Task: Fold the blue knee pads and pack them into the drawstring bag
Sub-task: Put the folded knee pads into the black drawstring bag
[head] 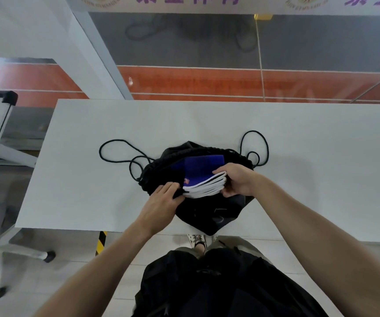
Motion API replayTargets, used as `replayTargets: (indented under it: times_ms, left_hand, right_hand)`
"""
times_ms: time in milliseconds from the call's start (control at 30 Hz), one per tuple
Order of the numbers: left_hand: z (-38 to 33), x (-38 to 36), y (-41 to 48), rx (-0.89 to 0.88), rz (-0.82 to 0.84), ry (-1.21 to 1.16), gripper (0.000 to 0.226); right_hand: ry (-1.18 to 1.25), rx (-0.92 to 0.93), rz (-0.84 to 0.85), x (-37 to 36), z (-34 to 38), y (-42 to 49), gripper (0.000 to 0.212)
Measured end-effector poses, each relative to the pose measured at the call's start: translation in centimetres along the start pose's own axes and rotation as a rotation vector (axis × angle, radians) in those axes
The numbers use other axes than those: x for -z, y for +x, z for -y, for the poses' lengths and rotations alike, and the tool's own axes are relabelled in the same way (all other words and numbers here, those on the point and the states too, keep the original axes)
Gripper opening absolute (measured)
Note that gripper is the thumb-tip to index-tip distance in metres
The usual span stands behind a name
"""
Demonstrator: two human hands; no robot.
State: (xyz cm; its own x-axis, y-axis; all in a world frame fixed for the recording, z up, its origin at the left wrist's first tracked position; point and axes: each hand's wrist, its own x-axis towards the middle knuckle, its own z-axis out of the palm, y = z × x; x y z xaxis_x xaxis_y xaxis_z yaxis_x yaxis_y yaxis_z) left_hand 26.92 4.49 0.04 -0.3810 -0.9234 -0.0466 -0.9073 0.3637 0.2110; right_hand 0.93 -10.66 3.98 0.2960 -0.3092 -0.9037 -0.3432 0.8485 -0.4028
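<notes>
One black drawstring bag (pixel 207 216) is laid on the white counter (pixel 81 179), mouth opened. A folded stack of blue knee pads (pixel 204 171), count unclear, is pinched by the right hand (pixel 236 183) halfway inside the bag mouth. The bag's near rim is gripped by the left hand (pixel 164 197). Two cord loops (pixel 116 152) lie beside the bag.

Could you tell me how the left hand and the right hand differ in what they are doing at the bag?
The left hand grips the black bag's near rim; the right hand pinches the folded knee pads. The left holds only bag fabric; the right holds the white-edged stack. Both are at the bag's mouth.
</notes>
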Motion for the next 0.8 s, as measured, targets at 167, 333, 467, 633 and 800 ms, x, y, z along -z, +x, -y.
replayTargets:
  times_ms: [167, 333, 467, 633, 800]
  left_hand:
    - [0.4, -0.3, -0.7, -0.070, -0.133, -0.068, 0.007]
    - [-0.2, 0.5, -0.5, -0.190, -0.218, -0.050, 0.013]
    - [-0.2, 0.2, -0.4, -0.188, -0.069, -0.089, 0.018]
    - [-0.8, 0.7, -0.4, -0.173, 0.095, -0.170, 0.025]
    - [-2.6, 2.7, 1.4, -0.096, 0.041, -0.214, 0.026]
  right_hand:
    - [-0.213, -0.089, 0.010, -0.4, -1.2, 1.1, 0.025]
    - [-0.359, -0.107, -0.105, -1.0, -2.7, 2.5, 0.021]
    - [-0.412, -0.096, -0.070, -1.0, -2.0, 1.8, 0.019]
    - [-0.596, -0.103, -0.152, -1.8, -2.3, 2.1, 0.031]
    - [-0.659, -0.041, -0.224, -2.6, -2.4, 1.5, 0.060]
